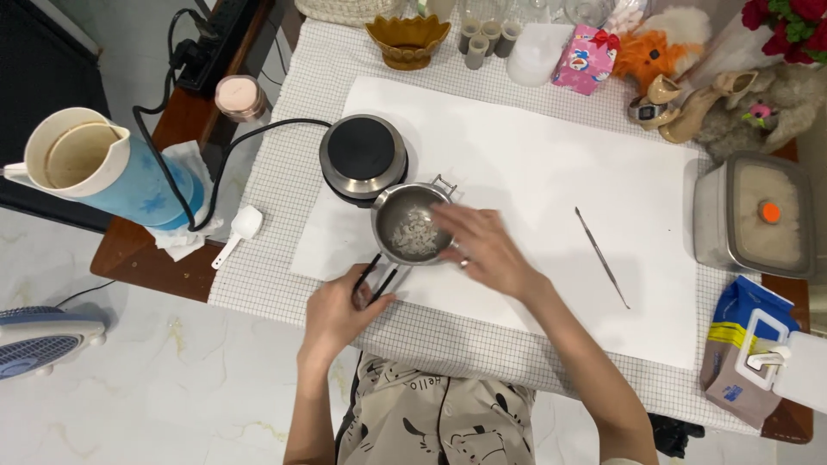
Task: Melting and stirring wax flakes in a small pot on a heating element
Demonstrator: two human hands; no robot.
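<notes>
Melting pot [412,226], small and steel with pale flakes inside, sits near the table's [284,185] front edge beside the hotplate [363,155]. Left hand [334,312] clamps its black handle, steadying it; right hand [482,250], fingers loosely curled, rests on the rim.

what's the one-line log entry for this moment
left hand: grips black handle | right hand: over small steel pot, flakes inside | hot plate behind pot | metal pick right

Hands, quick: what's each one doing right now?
Left hand: closed on the small metal pot's black handle.
Right hand: open over the pot's rim, holding nothing.
</notes>
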